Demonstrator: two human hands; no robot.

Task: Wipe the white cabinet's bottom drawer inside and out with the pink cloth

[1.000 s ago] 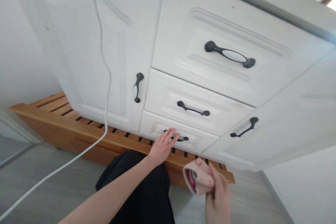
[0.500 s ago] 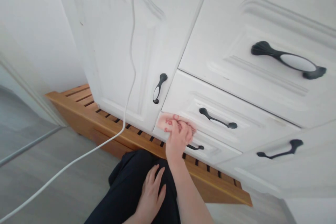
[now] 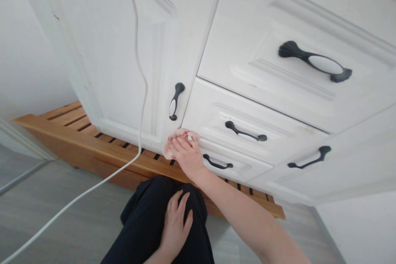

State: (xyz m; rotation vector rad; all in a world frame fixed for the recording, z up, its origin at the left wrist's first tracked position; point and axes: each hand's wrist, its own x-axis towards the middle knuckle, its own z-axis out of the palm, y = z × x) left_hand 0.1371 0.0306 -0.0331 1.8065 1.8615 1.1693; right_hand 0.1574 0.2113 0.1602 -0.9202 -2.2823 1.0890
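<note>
In the head view my right hand [image 3: 187,156] presses a pink cloth [image 3: 168,148] with red markings against the lower edge of the white cabinet, where the door [image 3: 114,70] meets the drawers. The fingers are bent over the cloth and cover part of it. A black handle [image 3: 218,162] of the bottom drawer [image 3: 244,165] is just right of that hand. My left hand [image 3: 175,225] lies on my dark-clothed knee, fingers stretched out, holding nothing.
A slatted wooden bench [image 3: 58,136] runs along the cabinet's foot. A white cable [image 3: 144,86] hangs before the door and trails to the lower left. More black handles, such as one on the big drawer [image 3: 315,62], stick out. Grey flooring [image 3: 77,222] lies below.
My right hand has moved the cloth left and slightly up, from the drawer fronts to the door's lower corner. The cloth is now more bunched. The left hand stays on the knee.
</note>
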